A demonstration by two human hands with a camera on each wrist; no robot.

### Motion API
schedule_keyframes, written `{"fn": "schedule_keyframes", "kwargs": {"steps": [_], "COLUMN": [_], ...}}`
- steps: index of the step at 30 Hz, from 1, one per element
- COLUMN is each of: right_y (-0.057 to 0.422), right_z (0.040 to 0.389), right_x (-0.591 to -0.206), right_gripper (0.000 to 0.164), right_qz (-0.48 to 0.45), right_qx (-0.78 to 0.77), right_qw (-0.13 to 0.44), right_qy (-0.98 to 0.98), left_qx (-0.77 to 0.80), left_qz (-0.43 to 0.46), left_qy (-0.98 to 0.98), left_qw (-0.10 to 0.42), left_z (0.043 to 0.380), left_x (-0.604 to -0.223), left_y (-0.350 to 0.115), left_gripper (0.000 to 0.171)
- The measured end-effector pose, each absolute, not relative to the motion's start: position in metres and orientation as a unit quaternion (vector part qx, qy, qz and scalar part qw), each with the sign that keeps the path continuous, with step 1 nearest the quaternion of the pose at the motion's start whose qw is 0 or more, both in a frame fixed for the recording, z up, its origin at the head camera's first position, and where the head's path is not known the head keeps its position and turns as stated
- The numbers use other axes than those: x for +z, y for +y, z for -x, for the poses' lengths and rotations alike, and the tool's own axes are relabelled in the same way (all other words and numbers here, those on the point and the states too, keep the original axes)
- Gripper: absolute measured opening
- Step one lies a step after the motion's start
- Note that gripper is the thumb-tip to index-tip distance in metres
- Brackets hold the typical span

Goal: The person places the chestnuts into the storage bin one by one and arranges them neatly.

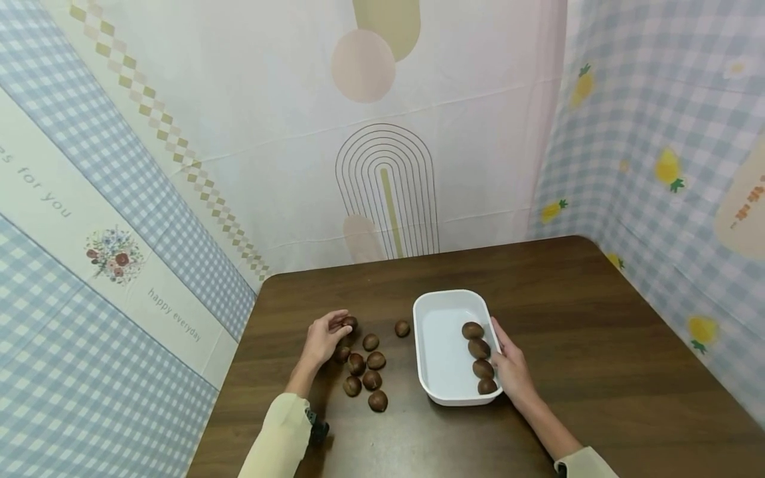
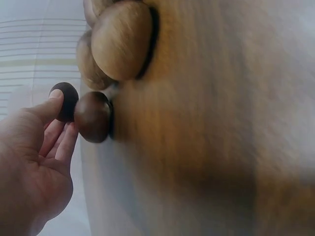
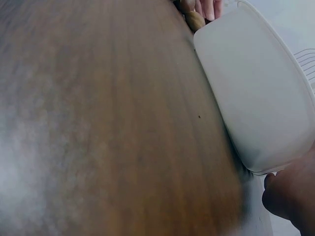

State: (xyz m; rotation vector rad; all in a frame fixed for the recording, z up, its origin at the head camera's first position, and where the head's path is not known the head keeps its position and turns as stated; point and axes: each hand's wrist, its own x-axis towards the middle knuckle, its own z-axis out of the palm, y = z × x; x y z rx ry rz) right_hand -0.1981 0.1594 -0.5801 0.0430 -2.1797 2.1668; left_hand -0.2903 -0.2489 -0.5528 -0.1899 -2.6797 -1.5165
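My left hand [image 1: 325,337] pinches a brown chestnut [image 2: 64,103] between thumb and fingers at the far left of a loose group on the table. Another chestnut [image 2: 92,117] sits right beside those fingertips. Several more chestnuts [image 1: 372,380] lie between that hand and a white rectangular tray [image 1: 439,352]. Inside the tray, several chestnuts [image 1: 479,348] form a line along its right wall. With the thumb over the rim and fingers outside, my right hand [image 1: 512,372] grips the tray's right side. In the right wrist view the tray's wall [image 3: 256,93] hides most of that grip.
A single chestnut [image 1: 402,328] lies apart, just left of the tray. Under everything is a dark brown wooden table [image 1: 538,285]. Its far edge meets a patterned cloth backdrop [image 1: 287,186], and checked cloth [image 1: 645,219] hangs along the right side.
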Motion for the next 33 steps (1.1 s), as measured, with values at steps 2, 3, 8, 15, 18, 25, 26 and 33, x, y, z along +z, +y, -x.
{"fn": "schedule_keyframes", "kwargs": {"steps": [2,3,8,15,18,25,26,33], "right_y": [0.159,0.158,0.159,0.159,0.160,0.160,0.160,0.160], "right_z": [0.198,0.198,0.198,0.199,0.199,0.199,0.199,0.200], "right_x": [-0.581,-0.581,-0.581,-0.582,-0.583,-0.582,-0.582,-0.582], "right_gripper": [0.088,0.088,0.088,0.087,0.086,0.086,0.086,0.087], "right_qz": [-0.014,-0.013,-0.012,-0.015,-0.015,-0.013,-0.012,-0.014], "right_qx": [0.701,0.699,0.701,0.697,0.694,0.689,0.690,0.692], "right_qw": [0.038,0.040,0.039,0.035,0.035,0.035,0.035,0.034], "right_qy": [-0.712,-0.713,-0.712,-0.716,-0.719,-0.723,-0.723,-0.721], "left_qx": [-0.490,-0.490,-0.489,-0.491,-0.496,-0.508,-0.509,-0.516], "left_qz": [0.065,0.068,0.077,0.090,0.095,0.114,0.116,0.141], "left_qy": [-0.869,-0.868,-0.869,-0.866,-0.863,-0.853,-0.852,-0.844], "left_qw": [0.027,0.026,0.026,0.030,0.031,0.037,0.039,0.044], "left_z": [0.292,0.293,0.298,0.306,0.309,0.314,0.315,0.322], "left_x": [-0.550,-0.549,-0.541,-0.532,-0.528,-0.520,-0.519,-0.512], "left_y": [-0.245,-0.243,-0.230,-0.210,-0.200,-0.174,-0.170,-0.144], "left_gripper": [0.048,0.048,0.049,0.047,0.046,0.044,0.044,0.042]}}
